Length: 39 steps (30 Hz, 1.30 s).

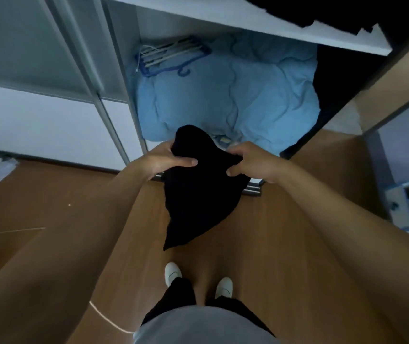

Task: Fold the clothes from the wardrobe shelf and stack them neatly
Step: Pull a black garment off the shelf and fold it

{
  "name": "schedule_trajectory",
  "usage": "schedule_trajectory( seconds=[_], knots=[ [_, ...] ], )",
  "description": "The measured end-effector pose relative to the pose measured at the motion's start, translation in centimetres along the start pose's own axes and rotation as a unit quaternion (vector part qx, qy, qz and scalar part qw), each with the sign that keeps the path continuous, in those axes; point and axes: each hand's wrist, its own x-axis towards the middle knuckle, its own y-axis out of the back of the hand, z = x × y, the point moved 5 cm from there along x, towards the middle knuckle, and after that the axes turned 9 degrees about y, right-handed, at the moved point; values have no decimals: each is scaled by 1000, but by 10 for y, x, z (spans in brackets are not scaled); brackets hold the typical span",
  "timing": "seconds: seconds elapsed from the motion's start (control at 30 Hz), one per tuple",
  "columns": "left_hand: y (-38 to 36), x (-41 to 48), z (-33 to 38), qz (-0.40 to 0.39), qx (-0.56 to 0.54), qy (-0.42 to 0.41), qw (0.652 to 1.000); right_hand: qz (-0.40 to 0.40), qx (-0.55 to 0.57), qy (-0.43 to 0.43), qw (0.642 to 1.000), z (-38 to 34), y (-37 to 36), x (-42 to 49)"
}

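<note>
Black soft cloth garment (198, 194), crumpled and not yet folded, is being held in the air in front of the open wardrobe, above the brown wooden floor (49, 207), with its lower part hanging down toward the person's white shoes (173, 273). Its upper edge is being gripped in two places. On one side it is being pinched by the left hand (160, 161), whose thumb is being pressed across the front of the fabric while the other digits are being curled round behind it, largely hidden. On the other side it is being clutched by the right hand (255, 165), whose fingers (237, 153) are being closed tightly over a bunched corner. Both hands are being held near each other, and a hump of cloth is standing up between them. Beyond the garment, a rumpled light blue quilt (248, 95) is lying on the wardrobe's bottom, and a bundle of blue plastic hangers (171, 55) is resting on its far left part. Above, a white wardrobe shelf (248, 23) is being occupied by more dark clothing (322, 11) at its right end. A thin white cable (109, 319) is trailing across the floor at the left.
</note>
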Motion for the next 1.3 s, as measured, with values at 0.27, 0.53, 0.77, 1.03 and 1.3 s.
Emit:
schedule_trajectory(
  seconds=[0.27,0.53,0.77,1.03,1.3],
  knots=[
    [-74,-29,46,2,-121,-70,990,291,336,42,895,27,66,-82],
    [-132,-72,66,0,-142,-98,985,222,344,19,912,83,42,-149],
    [-133,-105,37,70,-149,-74,984,282,403,60,868,60,36,-165],
    [-153,-117,55,46,-90,-82,991,216,491,71,841,24,85,-185],
    [-126,-132,149,45,-171,-167,970,194,395,132,888,21,101,-183]
  ],
)
